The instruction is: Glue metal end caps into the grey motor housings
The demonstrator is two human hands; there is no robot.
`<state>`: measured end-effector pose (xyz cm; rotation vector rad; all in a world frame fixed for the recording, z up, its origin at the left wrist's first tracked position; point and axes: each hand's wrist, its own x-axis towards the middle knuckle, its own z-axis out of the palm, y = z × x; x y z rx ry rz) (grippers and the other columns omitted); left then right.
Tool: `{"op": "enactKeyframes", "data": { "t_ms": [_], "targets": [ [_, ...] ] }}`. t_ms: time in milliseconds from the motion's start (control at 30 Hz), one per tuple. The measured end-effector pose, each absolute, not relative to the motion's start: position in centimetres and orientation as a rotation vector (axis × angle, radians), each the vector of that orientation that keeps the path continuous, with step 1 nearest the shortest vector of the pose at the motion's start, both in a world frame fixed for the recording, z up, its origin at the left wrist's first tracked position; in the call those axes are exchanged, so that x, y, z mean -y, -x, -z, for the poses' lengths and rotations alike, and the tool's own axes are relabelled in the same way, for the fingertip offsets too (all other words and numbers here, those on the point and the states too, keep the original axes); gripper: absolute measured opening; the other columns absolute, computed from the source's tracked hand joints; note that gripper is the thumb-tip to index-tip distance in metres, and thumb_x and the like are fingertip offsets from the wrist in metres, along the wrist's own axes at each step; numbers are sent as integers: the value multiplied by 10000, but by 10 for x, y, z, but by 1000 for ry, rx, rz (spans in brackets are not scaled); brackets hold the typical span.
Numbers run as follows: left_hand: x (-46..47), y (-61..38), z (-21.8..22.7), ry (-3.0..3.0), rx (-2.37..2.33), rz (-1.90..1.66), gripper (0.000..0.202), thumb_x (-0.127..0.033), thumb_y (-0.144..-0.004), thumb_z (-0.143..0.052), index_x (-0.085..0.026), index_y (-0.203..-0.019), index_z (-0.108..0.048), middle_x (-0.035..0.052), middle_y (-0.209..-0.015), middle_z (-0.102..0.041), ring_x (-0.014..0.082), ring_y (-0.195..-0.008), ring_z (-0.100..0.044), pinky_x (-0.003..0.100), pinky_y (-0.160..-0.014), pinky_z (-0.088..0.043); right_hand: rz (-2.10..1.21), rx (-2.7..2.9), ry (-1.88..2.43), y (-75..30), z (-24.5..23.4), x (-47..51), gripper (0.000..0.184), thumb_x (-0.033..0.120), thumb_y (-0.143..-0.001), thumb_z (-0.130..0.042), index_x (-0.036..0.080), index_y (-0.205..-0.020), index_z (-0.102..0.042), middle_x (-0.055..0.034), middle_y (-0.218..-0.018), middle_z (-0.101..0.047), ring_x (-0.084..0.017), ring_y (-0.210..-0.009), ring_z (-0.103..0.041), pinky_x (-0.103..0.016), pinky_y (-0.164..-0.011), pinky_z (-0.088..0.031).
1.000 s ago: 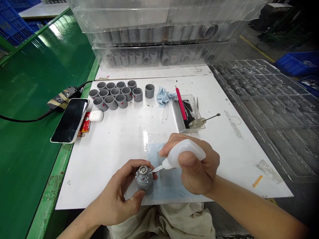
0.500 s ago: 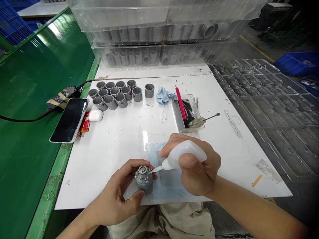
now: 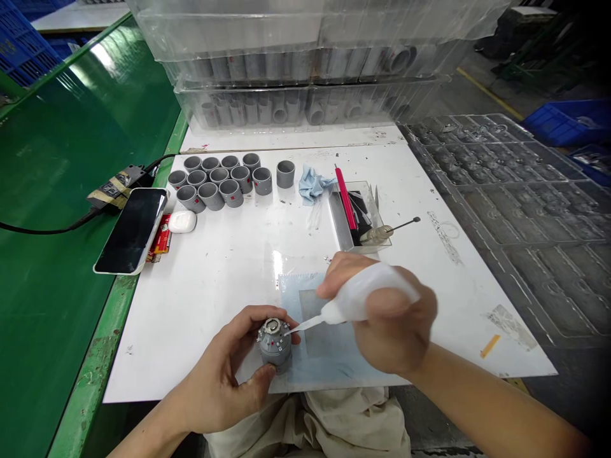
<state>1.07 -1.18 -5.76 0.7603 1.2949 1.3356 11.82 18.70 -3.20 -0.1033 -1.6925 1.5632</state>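
Observation:
My left hand [image 3: 233, 369] grips a small grey domed part [image 3: 275, 350] by its sides, thumb in front and fingers behind. The part stands upright and carries silvery and red details around a ring-shaped top. In my right hand [image 3: 396, 318] is a white squeeze bottle [image 3: 358, 299] with a long thin nozzle, held tilted. Its nozzle tip points at the upper right side of the domed part; whether it touches I cannot tell. The bottle and right hand are blurred by motion. Under them lies a light blue cloth [image 3: 292, 286] with a clear flat sheet on it.
Several grey tube rings [image 3: 212, 196] stand at the back left. A phone [image 3: 131, 232] and a white case [image 3: 182, 221] lie at the left edge. Behind my right hand is a tool box [image 3: 340, 222] beside a crumpled blue cloth [image 3: 312, 184]. Clear trays [image 3: 243, 105] are stacked behind.
My right hand and the squeeze bottle have moved to the right, drawing the nozzle slightly back. The left hand and the domed part have hardly moved.

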Motion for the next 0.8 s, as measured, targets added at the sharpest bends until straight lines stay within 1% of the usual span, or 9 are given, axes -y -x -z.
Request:
{"op": "enactKeyframes", "data": {
  "t_ms": [133,200,267,367,433,467,633,733,800],
  "targets": [
    [10,-11,56,-788,-1301,-1337,574,28,-879,-562,-331,-1321,-497,60,-1273,-611,253,-1215,-575,378,-1048,-452,-1551,1561,320,-139,17,-210,337,429,-1017,-532,247,-935,-804,-21,-668,-659,-184,-575,-611,-358,-556,-511],
    [10,-11,57,-794,-1305,-1345,538,3,-889,-563,-316,-1317,-501,70,-1274,-597,261,-1211,-569,381,-1043,-453,-1454,1513,358,-155,14,-228,302,494,-961,-605,275,-971,-813,-21,-695,-669,-200,-617,-631,-386,-615,-546],
    [12,-11,60,-798,-1309,-1340,519,-22,-898,-569,-314,-1322,-500,70,-1274,-590,258,-1218,-558,362,-1048,-440,-1239,1435,427,-170,18,-248,205,426,-867,-741,296,-1011,-810,-16,-801,-702,-210,-726,-673,-401,-706,-573],
    [17,-10,66,-803,-1326,-1312,521,-51,-914,-568,-331,-1345,-487,67,-1316,-564,259,-1258,-533,335,-1051,-425,-939,1486,686,-192,35,-283,329,281,-841,-770,290,-1169,-750,-20,-1001,-744,-221,-913,-716,-459,-893,-567],
    [20,-10,70,-816,-1348,-1299,519,-68,-928,-554,-345,-1360,-478,65,-1361,-534,262,-1291,-511,332,-1060,-415,-864,1721,921,-202,48,-307,347,344,-912,-696,260,-1249,-704,-54,-1154,-746,-240,-1085,-698,-502,-1042,-500],
    [21,-10,72,-824,-1361,-1292,511,-78,-936,-545,-346,-1366,-476,67,-1381,-519,266,-1306,-501,338,-1069,-408,-878,1804,970,-206,54,-318,323,366,-916,-687,230,-1208,-721,-76,-1160,-751,-254,-1109,-694,-506,-1063,-485],
    [20,-12,70,-895,-1425,-1250,511,-88,-907,-563,-288,-1371,-491,116,-1407,-514,310,-1331,-465,397,-1080,-405,-896,1963,1043,-205,76,-355,343,424,-913,-681,212,-1182,-669,-98,-1185,-751,-273,-1086,-706,-462,-974,-543],
    [18,-13,65,-993,-1444,-1231,591,-24,-830,-587,-301,-1348,-517,97,-1346,-560,297,-1274,-508,402,-1071,-415,-898,1972,1044,-200,86,-365,339,419,-892,-708,191,-1141,-674,-112,-1109,-765,-282,-1017,-719,-452,-938,-554],
    [17,-13,64,-1041,-1451,-1236,647,20,-781,-583,-323,-1328,-543,70,-1313,-573,278,-1238,-536,389,-1063,-424,-897,1958,1023,-201,90,-366,380,403,-870,-736,190,-1176,-662,-127,-1140,-749,-289,-1059,-705,-429,-927,-556]
  ]
}}
